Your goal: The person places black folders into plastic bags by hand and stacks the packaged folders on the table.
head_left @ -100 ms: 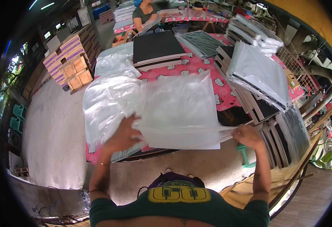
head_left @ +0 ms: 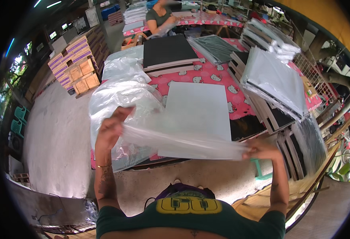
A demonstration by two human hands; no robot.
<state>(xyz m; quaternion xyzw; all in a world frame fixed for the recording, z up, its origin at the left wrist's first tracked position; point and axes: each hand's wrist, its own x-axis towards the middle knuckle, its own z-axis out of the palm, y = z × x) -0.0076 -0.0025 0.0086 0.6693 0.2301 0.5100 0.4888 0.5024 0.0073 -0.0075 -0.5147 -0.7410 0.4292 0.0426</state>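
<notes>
A clear plastic bag (head_left: 183, 140), blurred by motion, stretches in a narrow band between my two hands. Its right end is pinched in my right hand (head_left: 263, 149), near the table's front right corner. At the other end, my left hand (head_left: 112, 126) has its fingers curled at the plastic, partly smeared by motion. Below the band lies a flat white sheet or board (head_left: 197, 105), its lower part showing through the plastic. A loose heap of clear plastic bags (head_left: 121, 99) lies just beyond my left hand.
The table has a pink patterned cover (head_left: 183, 76). Black boards (head_left: 169, 51) are stacked at the back; wrapped boards (head_left: 274, 75) are piled at right. A green stool (head_left: 262, 171) stands below. Boxes (head_left: 79, 59) are stacked at left. Another person (head_left: 159, 18) works at the far table.
The plastic has come off the upper part of the white sheet and gathered into a band nearer me. My left hand has moved left and its spread fingers have curled in.
</notes>
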